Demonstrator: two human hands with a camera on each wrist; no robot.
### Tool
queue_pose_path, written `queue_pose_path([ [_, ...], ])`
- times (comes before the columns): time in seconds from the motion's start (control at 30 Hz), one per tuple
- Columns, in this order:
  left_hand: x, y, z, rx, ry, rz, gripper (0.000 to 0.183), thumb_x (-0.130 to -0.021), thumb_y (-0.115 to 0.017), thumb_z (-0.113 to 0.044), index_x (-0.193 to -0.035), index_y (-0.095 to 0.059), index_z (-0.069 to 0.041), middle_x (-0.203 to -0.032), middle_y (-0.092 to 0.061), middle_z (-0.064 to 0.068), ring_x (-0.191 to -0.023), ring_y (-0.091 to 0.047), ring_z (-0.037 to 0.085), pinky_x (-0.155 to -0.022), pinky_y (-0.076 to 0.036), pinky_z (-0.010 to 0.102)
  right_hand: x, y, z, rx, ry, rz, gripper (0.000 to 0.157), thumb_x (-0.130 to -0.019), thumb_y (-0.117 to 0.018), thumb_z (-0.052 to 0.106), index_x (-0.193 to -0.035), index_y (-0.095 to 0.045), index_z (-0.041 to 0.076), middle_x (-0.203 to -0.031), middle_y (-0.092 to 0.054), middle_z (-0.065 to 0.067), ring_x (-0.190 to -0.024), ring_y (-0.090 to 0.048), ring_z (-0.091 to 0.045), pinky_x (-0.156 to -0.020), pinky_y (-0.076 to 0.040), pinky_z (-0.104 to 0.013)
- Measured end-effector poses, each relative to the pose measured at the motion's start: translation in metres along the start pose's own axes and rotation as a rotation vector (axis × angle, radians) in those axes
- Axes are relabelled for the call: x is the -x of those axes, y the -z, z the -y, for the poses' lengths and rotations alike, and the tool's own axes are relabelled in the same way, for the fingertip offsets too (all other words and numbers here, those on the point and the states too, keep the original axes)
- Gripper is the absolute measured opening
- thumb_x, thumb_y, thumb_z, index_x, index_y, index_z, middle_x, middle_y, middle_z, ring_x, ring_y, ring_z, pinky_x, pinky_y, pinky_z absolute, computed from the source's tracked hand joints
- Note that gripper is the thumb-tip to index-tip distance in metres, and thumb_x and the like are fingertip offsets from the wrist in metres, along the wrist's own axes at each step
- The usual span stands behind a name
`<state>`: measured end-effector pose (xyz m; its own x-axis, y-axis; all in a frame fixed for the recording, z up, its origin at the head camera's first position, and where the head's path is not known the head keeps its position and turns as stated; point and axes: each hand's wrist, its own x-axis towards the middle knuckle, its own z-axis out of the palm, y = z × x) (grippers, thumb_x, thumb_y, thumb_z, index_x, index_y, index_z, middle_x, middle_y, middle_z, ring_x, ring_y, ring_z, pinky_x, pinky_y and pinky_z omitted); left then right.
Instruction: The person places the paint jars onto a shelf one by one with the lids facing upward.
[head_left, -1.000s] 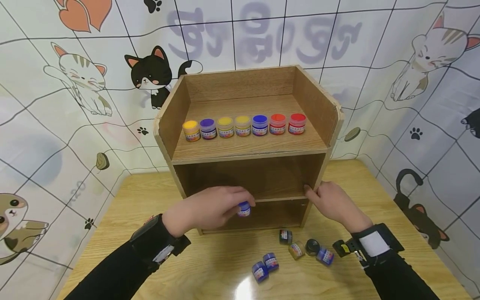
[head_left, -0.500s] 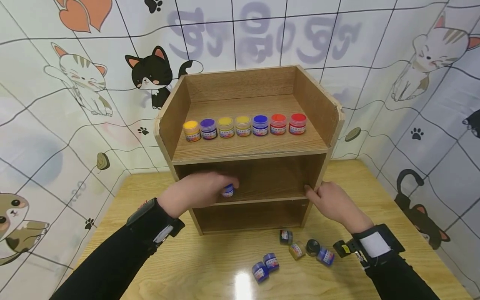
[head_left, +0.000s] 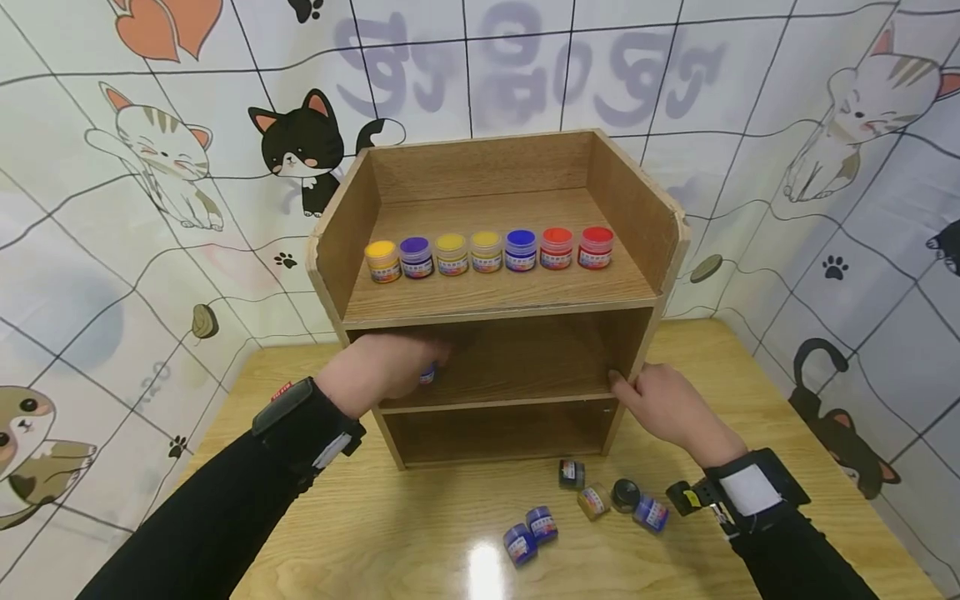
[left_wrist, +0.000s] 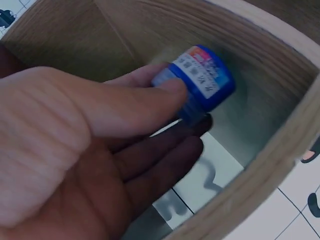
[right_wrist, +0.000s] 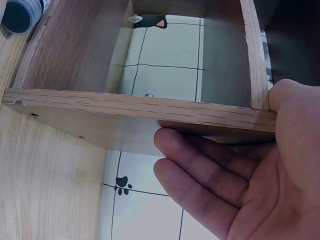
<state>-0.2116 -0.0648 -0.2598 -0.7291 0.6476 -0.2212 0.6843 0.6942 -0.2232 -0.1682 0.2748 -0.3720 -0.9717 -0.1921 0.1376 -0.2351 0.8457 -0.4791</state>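
Note:
My left hand (head_left: pixel 381 365) reaches into the left part of the middle compartment of a small wooden shelf (head_left: pixel 495 315). In the left wrist view, thumb and fingers pinch a small blue paint jar (left_wrist: pixel 204 76) by its lid end; the jar is tilted, its labelled body pointing away from the palm. The head view shows only a sliver of this jar beside the fingers. At the shelf's right side panel (right_wrist: pixel 200 111), my right hand (head_left: pixel 669 406) grips the edge, thumb inside at the middle board and fingers along the outer face.
A row of yellow, purple, blue and red paint jars (head_left: pixel 486 252) stands on the top board. On the table (head_left: pixel 360 533) before the shelf lie two blue jars (head_left: pixel 531 535), a yellowish jar (head_left: pixel 594 501), dark jars (head_left: pixel 572 473) and another blue jar (head_left: pixel 651 512). A patterned cloth backdrop (head_left: pixel 465 83) hangs behind.
My left hand has carried the blue paint jar from in front of the lower compartment up, leftward and into the middle compartment. The right hand keeps its grip on the side panel.

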Motion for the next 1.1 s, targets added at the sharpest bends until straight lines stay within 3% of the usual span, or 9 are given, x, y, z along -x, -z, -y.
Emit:
queue_pose_path([
  [0.3,-0.0017,-0.0014,0.0048,-0.007,0.084,0.037,0.020,-0.088,-0.066,-0.016,-0.106,-0.057,-0.014,-0.121,-0.054,0.012,-0.108,-0.048,0.030,-0.101,-0.040,0.052,-0.0013,-0.0002,0.0019,0.005,-0.014,0.008,0.051,-0.102,-0.039,0.035,-0.125,-0.055,-0.008,-0.099,-0.067,-0.017,-0.059,-0.048,-0.015,-0.044,-0.031,-0.029],
  [0.53,-0.0008,-0.0023,0.0068,0.139,0.199,-0.043,0.031,-0.088,-0.064,-0.017,-0.117,-0.055,-0.009,-0.117,-0.053,0.015,-0.103,-0.046,0.031,-0.103,-0.037,0.052,0.0002,0.0010,0.0030,-0.011,-0.027,0.014,0.050,-0.101,-0.040,0.034,-0.126,-0.053,-0.008,-0.102,-0.067,-0.019,-0.058,-0.049,-0.014,-0.042,-0.030,-0.029],
  [0.83,-0.0014,-0.0031,0.0051,0.200,0.245,-0.078,0.040,-0.091,-0.059,-0.016,-0.128,-0.049,-0.006,-0.123,-0.050,0.017,-0.106,-0.045,0.032,-0.108,-0.032,0.052,0.0002,0.0007,0.0040,-0.005,-0.023,0.009,0.049,-0.101,-0.040,0.032,-0.126,-0.053,-0.009,-0.103,-0.066,-0.020,-0.061,-0.050,-0.015,-0.042,-0.031,-0.029],
  [0.93,-0.0012,-0.0037,0.0047,0.207,0.246,-0.076,0.038,-0.091,-0.060,-0.016,-0.127,-0.050,-0.006,-0.124,-0.049,0.017,-0.107,-0.044,0.032,-0.107,-0.033,0.052,0.0004,0.0013,0.0044,-0.004,-0.027,0.010,0.049,-0.101,-0.040,0.032,-0.125,-0.053,-0.009,-0.102,-0.067,-0.019,-0.060,-0.050,-0.015,-0.043,-0.030,-0.029],
  [1.1,-0.0015,-0.0032,0.0040,0.077,0.160,-0.046,0.031,-0.091,-0.060,-0.013,-0.121,-0.055,-0.011,-0.132,-0.049,0.016,-0.114,-0.046,0.032,-0.107,-0.034,0.053,0.0004,0.0015,0.0040,0.006,-0.025,0.008,0.049,-0.101,-0.040,0.032,-0.124,-0.055,-0.008,-0.095,-0.067,-0.015,-0.056,-0.046,-0.014,-0.043,-0.029,-0.029],
])
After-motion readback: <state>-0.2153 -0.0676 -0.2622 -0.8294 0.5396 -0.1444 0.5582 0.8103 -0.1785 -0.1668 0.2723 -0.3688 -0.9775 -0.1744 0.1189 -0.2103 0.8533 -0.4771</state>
